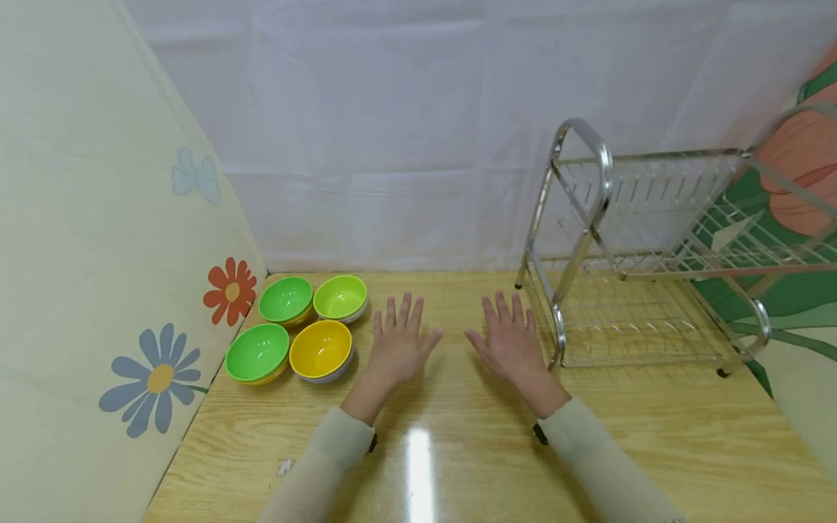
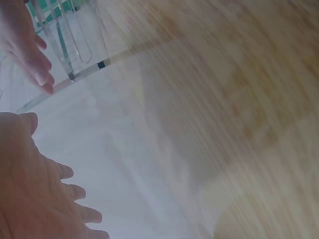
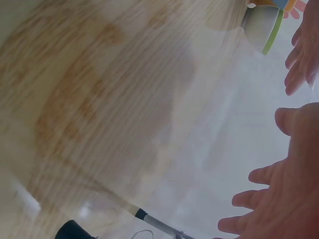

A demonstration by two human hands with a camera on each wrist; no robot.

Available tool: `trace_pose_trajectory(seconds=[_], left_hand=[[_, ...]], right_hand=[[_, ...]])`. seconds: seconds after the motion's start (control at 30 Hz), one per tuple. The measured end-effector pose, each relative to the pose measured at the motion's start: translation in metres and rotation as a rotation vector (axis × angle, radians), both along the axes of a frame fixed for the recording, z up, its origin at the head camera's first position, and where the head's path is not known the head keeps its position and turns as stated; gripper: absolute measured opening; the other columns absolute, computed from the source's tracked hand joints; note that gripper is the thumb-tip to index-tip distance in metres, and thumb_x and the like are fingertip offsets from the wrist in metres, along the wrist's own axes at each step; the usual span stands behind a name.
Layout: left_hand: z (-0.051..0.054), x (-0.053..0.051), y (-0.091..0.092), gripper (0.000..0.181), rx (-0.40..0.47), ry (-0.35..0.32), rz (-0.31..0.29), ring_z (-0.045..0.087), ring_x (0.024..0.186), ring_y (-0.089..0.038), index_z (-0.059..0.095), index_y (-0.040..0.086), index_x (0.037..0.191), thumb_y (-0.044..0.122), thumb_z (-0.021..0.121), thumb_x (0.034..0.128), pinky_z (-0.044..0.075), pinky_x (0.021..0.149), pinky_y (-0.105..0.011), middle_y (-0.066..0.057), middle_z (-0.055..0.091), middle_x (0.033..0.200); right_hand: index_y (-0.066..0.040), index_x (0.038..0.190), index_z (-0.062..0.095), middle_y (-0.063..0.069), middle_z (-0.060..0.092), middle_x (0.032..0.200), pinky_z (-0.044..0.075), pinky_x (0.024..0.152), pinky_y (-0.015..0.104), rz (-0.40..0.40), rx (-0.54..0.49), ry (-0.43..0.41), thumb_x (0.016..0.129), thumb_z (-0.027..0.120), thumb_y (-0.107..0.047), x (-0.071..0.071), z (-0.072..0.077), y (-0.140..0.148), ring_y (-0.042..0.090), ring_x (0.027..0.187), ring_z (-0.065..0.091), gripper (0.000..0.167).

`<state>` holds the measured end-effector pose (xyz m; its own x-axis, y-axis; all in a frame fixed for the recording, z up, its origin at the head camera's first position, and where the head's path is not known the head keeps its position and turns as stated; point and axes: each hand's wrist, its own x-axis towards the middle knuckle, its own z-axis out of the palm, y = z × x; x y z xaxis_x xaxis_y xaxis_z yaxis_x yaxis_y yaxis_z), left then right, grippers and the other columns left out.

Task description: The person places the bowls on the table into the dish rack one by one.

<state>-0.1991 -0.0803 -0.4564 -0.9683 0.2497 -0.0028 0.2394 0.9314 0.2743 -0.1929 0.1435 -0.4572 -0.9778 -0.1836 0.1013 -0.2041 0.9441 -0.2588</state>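
Observation:
My left hand (image 1: 400,347) hovers palm down over the wooden table with its fingers spread, holding nothing. To its left sit several bowls in a two-by-two group: a green bowl (image 1: 286,299) and a lime bowl (image 1: 341,297) behind, another green bowl (image 1: 258,353) and a yellow bowl (image 1: 321,350) in front. Differently coloured undersides show below the rims, as if bowls are stacked. My right hand (image 1: 513,347), also flat with straight spread fingers, is empty and lies nearest the metal dish rack (image 1: 578,272). In the right wrist view, part of a bowl (image 3: 261,29) appears beyond the hands.
The two-tier rack stands at the right rear of the table (image 1: 458,465), its legs on the wood. A white cloth (image 1: 366,145) hangs behind. Flower-printed panels flank both sides, the left one (image 1: 78,254) close beside the bowls.

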Motion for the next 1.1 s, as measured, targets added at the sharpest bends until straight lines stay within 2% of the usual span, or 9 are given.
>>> trace_pose_trajectory(seconds=[0.37, 0.6, 0.87, 1.1], left_hand=[[0.002, 0.0, 0.0, 0.081, 0.005, 0.007, 0.009, -0.01, 0.154, -0.034, 0.009, 0.018, 0.164, 0.069, 0.02, 0.1021, 0.0, 0.123, -0.061, -0.006, -0.005, 0.169], [0.005, 0.003, 0.002, 0.078, 0.018, 0.034, 0.005, -0.005, 0.154, -0.035, 0.012, 0.017, 0.164, 0.064, 0.027, 0.1039, 0.002, 0.123, -0.061, -0.007, -0.001, 0.169], [0.015, 0.009, 0.006, 0.077, 0.076, 0.039, -0.007, -0.006, 0.155, -0.034, 0.016, 0.016, 0.164, 0.063, 0.031, 0.104, -0.002, 0.123, -0.059, -0.008, 0.003, 0.17], [0.026, 0.017, 0.012, 0.075, 0.089, 0.082, -0.051, 0.003, 0.156, -0.037, 0.02, 0.015, 0.163, 0.06, 0.033, 0.1049, 0.002, 0.123, -0.061, -0.012, 0.011, 0.169]], right_hand=[[-0.004, 0.16, 0.024, 0.023, 0.013, 0.166, 0.005, 0.121, 0.065, -0.005, -0.015, -0.003, 0.104, 0.044, -0.053, 0.001, 0.002, 0.001, 0.046, 0.153, 0.0, 0.077], [-0.004, 0.16, 0.025, 0.024, 0.016, 0.165, 0.009, 0.121, 0.066, -0.001, -0.006, 0.013, 0.104, 0.044, -0.054, 0.004, 0.006, 0.0, 0.047, 0.153, 0.004, 0.076], [-0.002, 0.158, 0.027, 0.025, 0.02, 0.164, 0.016, 0.119, 0.067, 0.034, -0.018, 0.069, 0.104, 0.047, -0.051, 0.015, 0.02, -0.002, 0.049, 0.152, 0.009, 0.075], [-0.001, 0.157, 0.031, 0.026, 0.024, 0.163, 0.02, 0.119, 0.065, 0.046, -0.058, 0.103, 0.104, 0.049, -0.049, 0.03, 0.033, 0.0, 0.048, 0.151, 0.015, 0.073]])
